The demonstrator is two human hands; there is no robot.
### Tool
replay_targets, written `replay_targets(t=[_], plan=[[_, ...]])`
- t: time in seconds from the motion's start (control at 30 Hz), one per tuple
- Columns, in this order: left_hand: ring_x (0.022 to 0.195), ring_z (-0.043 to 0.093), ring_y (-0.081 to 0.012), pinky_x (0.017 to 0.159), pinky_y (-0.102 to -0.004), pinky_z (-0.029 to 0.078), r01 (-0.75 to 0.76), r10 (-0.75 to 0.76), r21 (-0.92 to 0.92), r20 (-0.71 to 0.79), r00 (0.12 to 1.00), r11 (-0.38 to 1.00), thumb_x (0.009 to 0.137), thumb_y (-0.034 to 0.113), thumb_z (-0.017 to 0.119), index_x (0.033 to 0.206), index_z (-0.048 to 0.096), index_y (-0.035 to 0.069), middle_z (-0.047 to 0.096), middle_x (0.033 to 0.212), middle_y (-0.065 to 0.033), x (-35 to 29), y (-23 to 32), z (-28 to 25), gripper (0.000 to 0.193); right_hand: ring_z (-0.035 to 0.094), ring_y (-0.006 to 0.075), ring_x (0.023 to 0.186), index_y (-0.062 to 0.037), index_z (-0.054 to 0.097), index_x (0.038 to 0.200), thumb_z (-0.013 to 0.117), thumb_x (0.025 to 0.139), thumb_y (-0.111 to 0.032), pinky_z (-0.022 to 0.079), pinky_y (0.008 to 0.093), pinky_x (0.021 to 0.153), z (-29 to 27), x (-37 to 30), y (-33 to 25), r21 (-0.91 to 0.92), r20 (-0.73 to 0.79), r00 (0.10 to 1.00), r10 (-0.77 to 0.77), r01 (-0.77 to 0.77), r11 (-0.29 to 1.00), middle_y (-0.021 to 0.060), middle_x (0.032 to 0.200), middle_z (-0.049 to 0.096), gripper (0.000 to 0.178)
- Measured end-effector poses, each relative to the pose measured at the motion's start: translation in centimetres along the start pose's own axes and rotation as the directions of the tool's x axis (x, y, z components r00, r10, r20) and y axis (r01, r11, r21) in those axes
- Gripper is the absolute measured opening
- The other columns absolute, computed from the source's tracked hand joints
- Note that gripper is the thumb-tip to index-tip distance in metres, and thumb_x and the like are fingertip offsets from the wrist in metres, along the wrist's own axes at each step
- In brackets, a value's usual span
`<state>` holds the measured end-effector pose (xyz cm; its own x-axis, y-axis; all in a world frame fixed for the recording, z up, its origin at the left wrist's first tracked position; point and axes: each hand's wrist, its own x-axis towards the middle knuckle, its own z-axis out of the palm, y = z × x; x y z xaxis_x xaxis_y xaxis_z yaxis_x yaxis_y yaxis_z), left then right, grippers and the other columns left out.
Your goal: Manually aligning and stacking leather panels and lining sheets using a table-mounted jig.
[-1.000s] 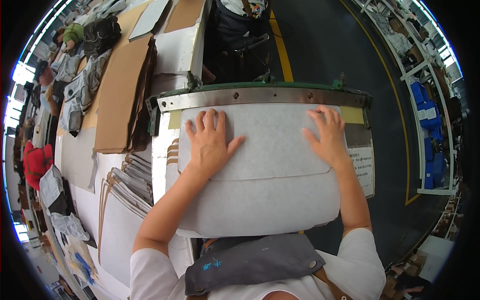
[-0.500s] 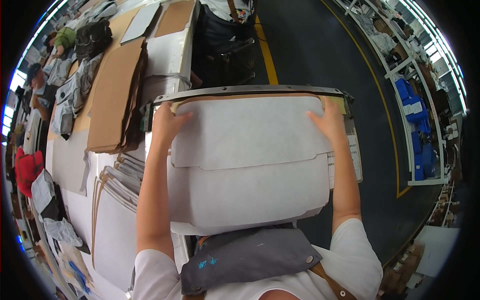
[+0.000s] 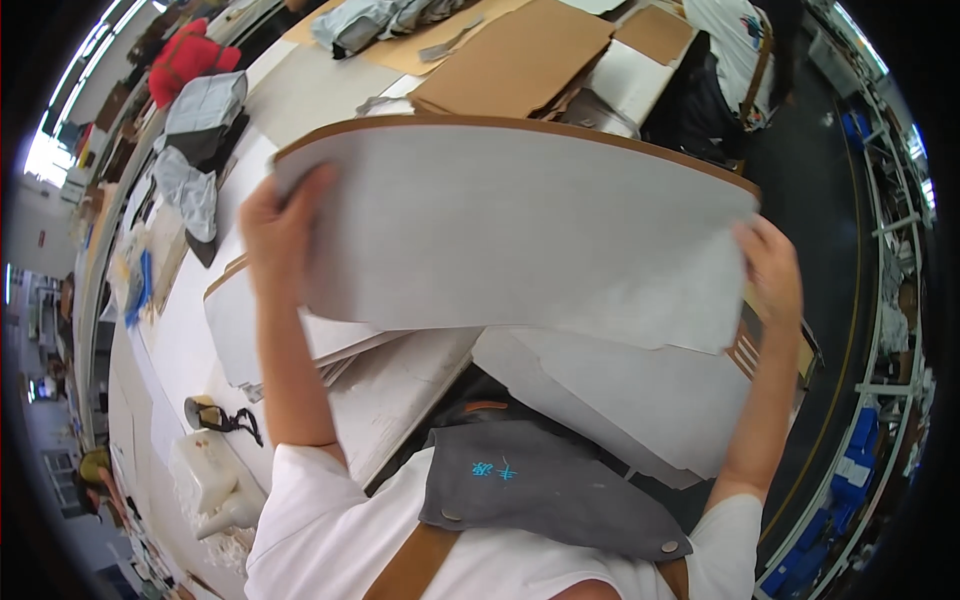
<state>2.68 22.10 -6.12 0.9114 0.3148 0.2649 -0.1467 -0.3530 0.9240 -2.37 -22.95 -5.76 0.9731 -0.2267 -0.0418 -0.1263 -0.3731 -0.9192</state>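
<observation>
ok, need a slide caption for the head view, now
Left hand and right hand hold a brown-edged, pale grey sheet by opposite ends at a white worktable.

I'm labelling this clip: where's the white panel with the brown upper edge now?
In the head view, the white panel spans the upper middle, held between the left hand and the right hand, with brown sheets just beyond its upper edge.

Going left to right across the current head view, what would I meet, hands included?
Red fabric item, left hand, pale sheet with a brown top edge, right hand, labelled blue bin.
</observation>
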Motion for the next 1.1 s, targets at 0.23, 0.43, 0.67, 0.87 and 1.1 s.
replay_targets(t=[0.23,0.43,0.67,0.87,1.1], plan=[[0.068,0.054,-0.0074,0.063,-0.0230,0.043,0.184,-0.121,0.341,-0.197,0.973,0.922,0.083,0.023,0.074,0.098,0.070,-0.004,0.066,0.077,-0.0011,0.2,-9.6,-21.5,0.031,0.052,0.0087,0.053,0.0038,0.064,0.086,0.067,0.087,-0.022,0.044,0.0264,0.052,23.8,6.2,-3.0,0.189,0.525,0.834,-0.168,0.078,0.979,0.0032,0.068,0.060,0.026],[0.090,0.061,-0.0212,0.076,-0.0297,0.047,-0.093,0.281,0.799,-0.098,0.955,0.595,0.080,0.022,0.076,0.118,0.062,0.001,0.063,0.106,-0.0096,1.6,-10.2,-16.7,0.045,0.064,0.0194,0.071,-0.0010,0.065,0.096,0.063,0.087,-0.015,0.050,0.0303,0.066,20.7,3.7,-0.5,-0.039,0.223,0.841,-0.494,0.514,0.857,0.0102,0.087,0.066,0.017],[0.093,0.062,-0.0285,0.083,-0.0338,0.049,-0.542,0.358,0.005,0.746,0.562,0.840,0.075,0.004,0.074,0.112,0.064,0.003,0.064,0.105,-0.0109,-3.2,-1.6,9.0,0.037,0.055,0.0270,0.110,-0.0024,0.061,0.113,0.065,0.085,-0.014,0.045,0.0369,0.091,2.5,-6.4,8.1,-0.614,0.046,0.928,-0.369,0.317,0.723,0.0118,0.118,0.059,0.030],[0.098,0.056,-0.0319,0.086,-0.0389,0.047,-0.739,0.202,0.150,0.909,0.363,0.657,0.073,0.014,0.076,0.106,0.063,0.003,0.060,0.105,-0.0133,-4.6,-0.5,21.1,0.037,0.031,0.0312,0.135,-0.0046,0.050,0.131,0.062,0.087,-0.028,0.022,0.0472,0.110,1.9,-10.4,12.1,-0.788,-0.014,0.957,-0.291,0.169,0.592,0.0104,0.143,0.041,0.052],[0.092,0.056,-0.0252,0.078,-0.0399,0.041,-0.848,0.276,0.106,0.918,0.285,0.520,0.070,0.024,0.079,0.099,0.064,0.008,0.060,0.086,-0.0081,-3.3,-0.7,22.6,0.037,0.033,0.0303,0.134,-0.0052,0.051,0.130,0.061,0.088,-0.030,0.022,0.0472,0.110,1.9,-10.4,11.6,-0.769,-0.061,0.956,-0.287,0.138,0.625,0.0109,0.142,0.043,0.050]])
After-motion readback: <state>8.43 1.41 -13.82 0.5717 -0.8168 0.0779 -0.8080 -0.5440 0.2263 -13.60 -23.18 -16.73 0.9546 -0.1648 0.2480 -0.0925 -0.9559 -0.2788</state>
